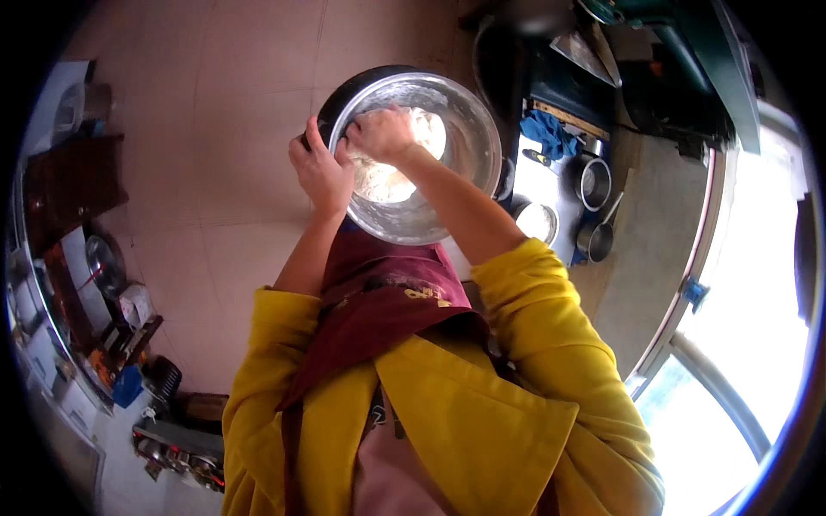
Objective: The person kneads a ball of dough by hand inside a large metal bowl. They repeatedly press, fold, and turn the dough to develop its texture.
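A: ok I'm on the head feed from miles away, what stage would you call this?

B: From my end it reads as working the dough. It's a pale lump sitting inside the metal bowl, toward the left half, and the right hand is in there on top of it.

A: And that hand, fingers apart or together?

B: Palm down, fingers curled toward the left side of the lump, touching it. The tips are buried or hidden, so honestly I can't tell if they're pinching dough or just pressing.

A: Left hand?

B: Over on the bowl's left rim. Fingers outside, thumb on the inner side, so I'd call it clamped on the edge. How hard, no clue from up here. The thumb sits really near the right fingertips, btw.

A: So what does the next move call for, if you were driving?

B: imo a steady bowl first, left grip firm, then the right weight going down through the palm. Push sideways with a loose left and I reckon the bowl could skid or tip.
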